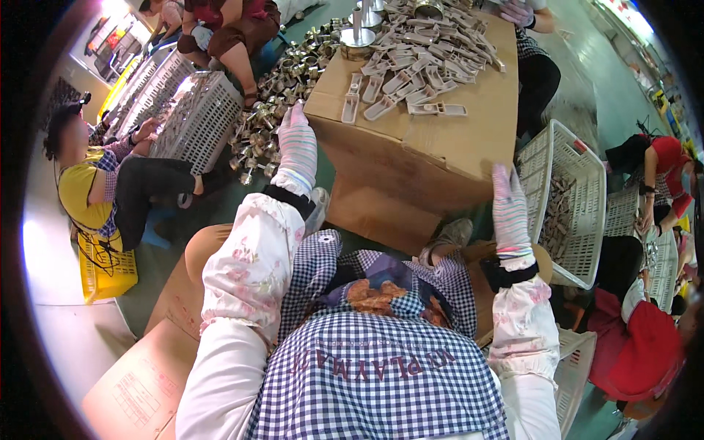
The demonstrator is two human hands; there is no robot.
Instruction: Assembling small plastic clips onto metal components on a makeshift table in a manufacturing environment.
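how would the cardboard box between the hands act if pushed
Flat-sided, the cardboard box would probably slide, not roll. Being cardboard, it may flex under a hard press. The loose beige-grey pieces heaped on top could shift or spill.

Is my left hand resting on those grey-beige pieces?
No, your left hand is beside the cardboard box, apart from the grey-beige pieces.

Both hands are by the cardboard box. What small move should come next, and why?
Probably bring the left hand inward to the beige piece at the near left of the pile. That hand and the right hand look empty, and the piece lies on top of the cardboard box, close to the left hand's extended fingers.
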